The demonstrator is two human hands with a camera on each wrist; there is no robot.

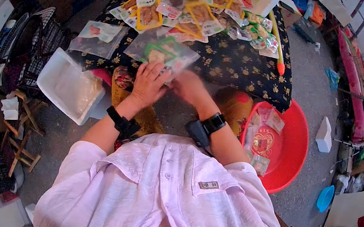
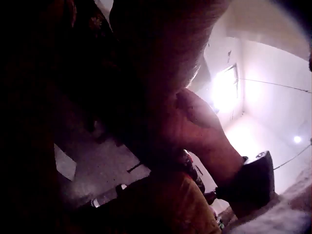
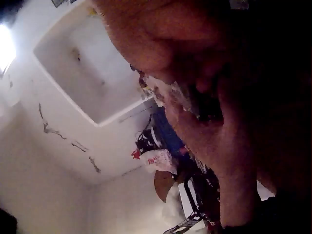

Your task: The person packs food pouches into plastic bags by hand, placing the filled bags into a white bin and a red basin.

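Note:
A clear plastic bag point(image 1: 183, 61) with a green-and-white food packet point(image 1: 161, 52) in it lies at the near edge of the cloth-covered table. The left hand point(image 1: 150, 79) has its fingers over the bag's near side. Close beside it, the right hand point(image 1: 189, 87) is blurred at the bag's near right corner; its fingertips are hard to make out. The right wrist view shows both hands close together at crinkled plastic, in shadow. In the left wrist view the hands are mostly dark. Another clear bag point(image 1: 106, 48) with a packet lies at the table's left.
Many food packets point(image 1: 201, 13) are heaped at the table's back before a white foam box point(image 1: 270, 1). A red basin point(image 1: 289, 150) with several packets stands right on the floor; a white foam tray point(image 1: 63, 86) sits left. An orange-tipped green stick point(image 1: 277, 45) lies along the table's right.

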